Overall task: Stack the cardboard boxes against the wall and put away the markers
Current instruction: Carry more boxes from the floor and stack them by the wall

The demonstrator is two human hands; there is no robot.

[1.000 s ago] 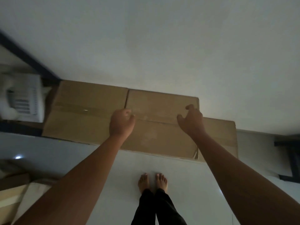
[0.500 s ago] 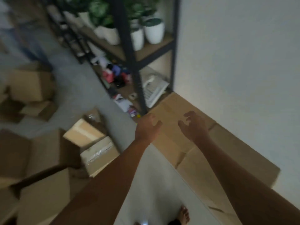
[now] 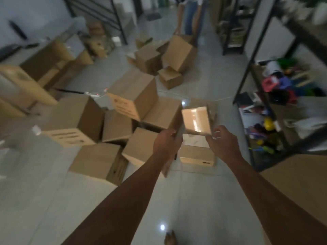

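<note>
The open cardboard box (image 3: pixel 196 122) sits atop a floor pile of boxes (image 3: pixel 113 124) — likely light, stiff-walled, best taken by opposite sides. Left hand (image 3: pixel 167 144) curls over its left edge; right hand (image 3: pixel 222 142) hovers spread, empty — beside the shelf (image 3: pixel 247 82).

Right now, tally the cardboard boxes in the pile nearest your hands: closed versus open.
Closed cardboard boxes: 7
Open cardboard box: 1
Total: 8 (the view is blurred, so this is approximate; the farther boxes are not counted)
</note>
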